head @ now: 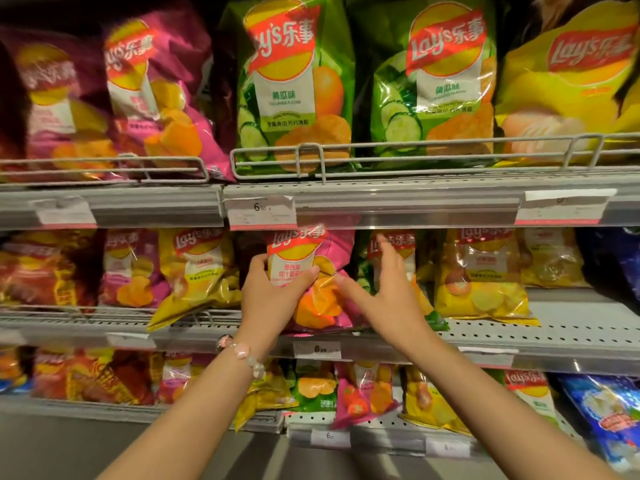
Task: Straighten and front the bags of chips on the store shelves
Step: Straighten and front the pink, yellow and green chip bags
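Observation:
A pink bag of chips [320, 271] stands upright at the middle of the middle shelf [571, 336]. My left hand [273, 292] grips its lower left side, thumb across the front. My right hand [384, 285] is spread with straight fingers just right of the bag; its thumb touches the bag's right edge and its fingers reach up in front of a green bag [393, 251] behind. Yellow bags [197, 268] [481, 271] flank them; the left one leans forward over the shelf edge.
The top shelf holds large pink [156, 88], green [294, 84] and yellow [571, 77] bags behind a wire rail [415, 147]. Small mixed bags [367, 389] fill the lower shelf. Price tags [261, 211] line the shelf fronts. Blue bags [609, 414] stand at the far right.

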The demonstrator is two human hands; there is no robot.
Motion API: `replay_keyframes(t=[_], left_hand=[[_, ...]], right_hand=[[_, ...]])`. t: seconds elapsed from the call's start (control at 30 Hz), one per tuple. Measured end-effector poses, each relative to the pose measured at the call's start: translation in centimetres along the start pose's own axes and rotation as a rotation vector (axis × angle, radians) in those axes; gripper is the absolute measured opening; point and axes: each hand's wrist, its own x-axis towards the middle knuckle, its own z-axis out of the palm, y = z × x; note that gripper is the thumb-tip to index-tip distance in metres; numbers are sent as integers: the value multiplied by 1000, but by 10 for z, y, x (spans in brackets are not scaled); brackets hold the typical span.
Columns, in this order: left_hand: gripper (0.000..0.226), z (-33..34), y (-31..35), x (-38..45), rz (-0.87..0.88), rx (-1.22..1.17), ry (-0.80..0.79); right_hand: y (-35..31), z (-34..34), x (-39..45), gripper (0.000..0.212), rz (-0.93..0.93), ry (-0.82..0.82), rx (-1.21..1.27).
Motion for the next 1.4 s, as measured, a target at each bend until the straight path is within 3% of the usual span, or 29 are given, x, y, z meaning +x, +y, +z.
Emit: replay_keyframes(t=[0.07, 0.13, 0.33, 0.43, 0.53, 0.67, 0.73, 0.8, 0.9, 0.97, 1.07, 1.2, 1.4], left_hand=[[58, 0, 4, -3, -15, 4, -3], [56, -1, 6, -6, -41, -13, -22], [56, -15, 13, -2, -70, -86, -98], [78, -32, 16, 2, -90, -106, -195], [84, -65, 3, 11, -42, -6, -74], [74, -111, -32, 33, 148, 294, 223], [94, -127, -51, 49, 164, 473, 259], [118, -134, -65, 63, 50, 516, 193], [145, -138, -80, 79, -114, 402, 43], [149, -140, -85, 86, -168, 330, -26], [140, -144, -88, 92, -173, 279, -41], [110, -148, -89, 94, -101, 192, 11], [93, -182, -75, 84, -89, 76, 20]], right_hand=[[-12, 7, 2, 118, 127, -171, 165], [-17, 12, 8, 119, 184, -234, 232], [-18, 20, 15, 98, 190, -207, 291], [-17, 23, 17, 86, 190, -178, 340], [-15, 28, 16, 66, 156, -176, 394], [-7, 40, 15, 63, 174, -180, 412], [-5, 49, 16, 53, 166, -182, 443], [-4, 57, 18, 48, 153, -169, 459], [-3, 66, 20, 48, 152, -143, 465], [-2, 70, 20, 53, 161, -127, 480], [-3, 75, 19, 67, 167, -97, 504], [-8, 79, 21, 78, 203, -56, 549], [-25, 87, 28, 76, 214, -16, 525]])
